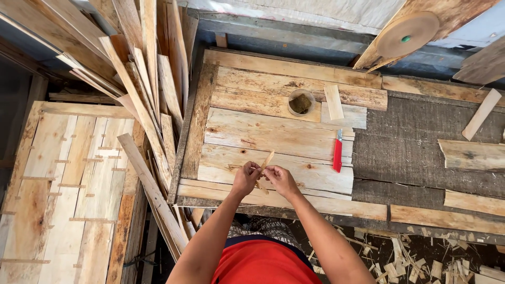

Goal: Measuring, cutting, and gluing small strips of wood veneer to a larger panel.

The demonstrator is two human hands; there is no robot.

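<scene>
My left hand (245,178) and my right hand (280,179) meet over the front part of a rough plank workbench (273,137). Together they pinch a thin pale wooden stick (266,160), which slants up and to the right from between my fingers. A second short sliver (261,187) pokes out below my hands. A red-handled utility knife (337,151) lies on the planks to the right of my hands.
A small round container with dark contents (301,102) and a short flat wood piece (333,102) sit further back. Long wood strips lean at the left (142,79). A slatted wooden panel (68,184) lies below left. Shavings litter the floor (415,260). A round wooden disc (406,34) hangs at the back.
</scene>
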